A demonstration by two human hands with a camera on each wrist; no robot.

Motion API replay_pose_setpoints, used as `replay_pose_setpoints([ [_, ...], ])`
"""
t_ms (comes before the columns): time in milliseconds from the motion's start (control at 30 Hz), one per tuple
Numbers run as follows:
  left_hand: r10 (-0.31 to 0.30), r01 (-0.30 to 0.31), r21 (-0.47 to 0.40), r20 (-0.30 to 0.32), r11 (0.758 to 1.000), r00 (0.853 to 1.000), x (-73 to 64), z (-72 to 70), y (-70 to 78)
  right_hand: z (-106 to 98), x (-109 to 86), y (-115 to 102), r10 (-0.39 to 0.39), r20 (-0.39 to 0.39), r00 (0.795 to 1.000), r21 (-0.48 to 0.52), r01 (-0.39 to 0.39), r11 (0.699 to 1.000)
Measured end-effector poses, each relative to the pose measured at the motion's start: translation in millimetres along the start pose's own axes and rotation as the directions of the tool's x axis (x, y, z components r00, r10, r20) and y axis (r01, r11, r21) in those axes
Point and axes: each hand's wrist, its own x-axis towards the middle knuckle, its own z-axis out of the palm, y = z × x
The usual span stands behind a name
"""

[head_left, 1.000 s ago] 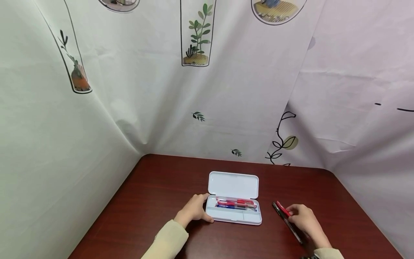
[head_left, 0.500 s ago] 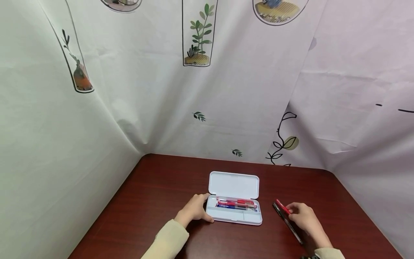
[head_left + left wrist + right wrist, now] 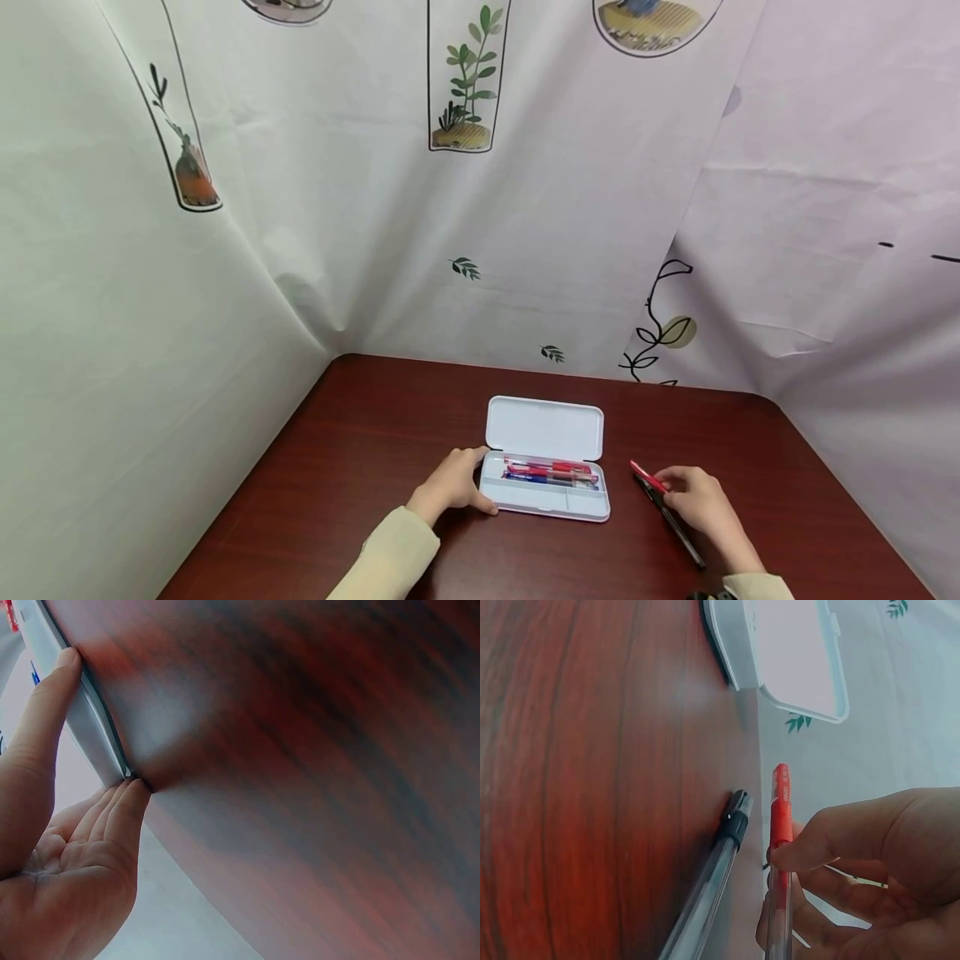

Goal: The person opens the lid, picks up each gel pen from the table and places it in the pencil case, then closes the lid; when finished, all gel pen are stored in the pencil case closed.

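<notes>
A white pencil case (image 3: 525,495) lies on the table with its lid (image 3: 544,427) raised at the back. Inside its rear compartment are red pens (image 3: 573,467) and a blue pen (image 3: 528,477). My left hand (image 3: 447,484) grips the case's left end, thumb at the front edge and fingers at the back corner. To the right of the case, my right hand (image 3: 699,502) pinches a red pen (image 3: 781,806) between thumb and fingers, its red end pointing toward the case. A black pen (image 3: 681,532) lies on the table beside that hand.
The dark reddish-brown table (image 3: 360,425) has rounded far corners. A white curtain (image 3: 390,208) printed with plants hangs behind it and along both sides.
My right hand has shifted slightly left with the red pen, whose red end now points more toward the case. My left hand keeps its grip on the case.
</notes>
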Motion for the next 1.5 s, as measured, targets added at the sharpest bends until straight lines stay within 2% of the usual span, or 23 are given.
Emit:
replay_pose_setpoints([
  [400, -0.001, 0.001, -0.026, -0.004, 1.000, 1.000, 0.7, -0.8, -0.4, 8, 2.0, -12, -0.064, -0.045, 0.997, 0.012, 0.065, 0.998],
  [733, 0.009, -0.009, -0.012, -0.011, 1.000, 1.000, -0.7, -1.5, 0.7, 14, 4.4, -24, -0.070, -0.035, 0.997, 0.024, 0.071, 0.997],
  [900, -0.007, 0.007, -0.022, -0.006, 1.000, 1.000, -1.0, -1.2, 1.0, 16, 6.0, -30, -0.060, -0.018, 0.998, 0.017, 0.061, 0.998],
  [1167, -0.009, 0.009, -0.017, -0.008, 1.000, 1.000, 0.1, -0.1, 0.5, 18, 8.1, -38, -0.107, -0.025, 0.994, 0.021, 0.108, 0.994],
  [1500, -0.019, 0.019, -0.017, -0.002, 1.000, 1.000, -0.8, 1.4, 0.3, 28, 13.0, -50, -0.109, -0.004, 0.994, 0.047, 0.109, 0.993],
])
